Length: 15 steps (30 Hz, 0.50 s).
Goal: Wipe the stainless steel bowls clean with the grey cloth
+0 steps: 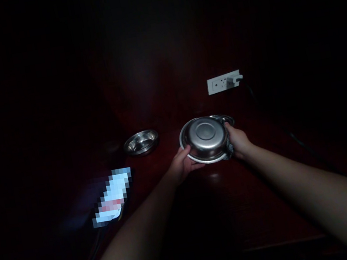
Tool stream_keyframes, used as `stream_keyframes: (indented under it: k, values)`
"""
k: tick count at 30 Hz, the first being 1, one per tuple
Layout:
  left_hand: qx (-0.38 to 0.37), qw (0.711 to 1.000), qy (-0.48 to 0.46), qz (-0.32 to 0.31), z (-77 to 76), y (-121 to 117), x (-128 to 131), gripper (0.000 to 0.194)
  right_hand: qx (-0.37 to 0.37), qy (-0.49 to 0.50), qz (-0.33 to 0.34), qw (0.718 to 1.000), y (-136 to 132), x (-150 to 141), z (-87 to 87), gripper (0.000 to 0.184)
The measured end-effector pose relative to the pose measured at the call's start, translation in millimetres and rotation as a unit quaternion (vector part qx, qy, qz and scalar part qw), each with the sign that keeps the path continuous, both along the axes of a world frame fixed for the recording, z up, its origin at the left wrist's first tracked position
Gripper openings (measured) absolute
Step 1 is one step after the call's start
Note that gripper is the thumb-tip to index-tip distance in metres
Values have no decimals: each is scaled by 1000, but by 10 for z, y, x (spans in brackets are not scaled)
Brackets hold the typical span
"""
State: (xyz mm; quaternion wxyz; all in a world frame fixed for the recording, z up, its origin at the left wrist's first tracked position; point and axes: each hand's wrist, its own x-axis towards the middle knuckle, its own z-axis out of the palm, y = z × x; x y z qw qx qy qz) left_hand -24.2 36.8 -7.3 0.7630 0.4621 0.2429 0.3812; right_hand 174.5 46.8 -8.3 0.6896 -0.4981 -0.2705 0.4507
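A shiny steel bowl (206, 133) is held bottom up between both hands above the dark red table. My left hand (182, 164) grips its rim at the lower left, thumb on the outer wall and fingers underneath. At the right side, my right hand (238, 140) presses a dark patterned cloth (229, 149) against the bowl's edge. Just behind the held bowl, another steel dish (227, 118) shows in part; the rest is hidden. To the left, a steel bowl (141, 143) rests upright on the table.
A lit phone screen (113, 197), blurred out, lies at the left with a cable near it. On the back wall is a white socket plate (215, 85) with a plug (234, 79) and dark cord. The table's front edge (279, 244) runs along the bottom. The surroundings are very dark.
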Motion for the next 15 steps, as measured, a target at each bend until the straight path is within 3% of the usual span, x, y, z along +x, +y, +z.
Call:
stream_keyframes:
  k: [15]
  values:
    - [4,1000,1,15,32,13,-23,37,-69,25,16,997,-101,-48,169,25]
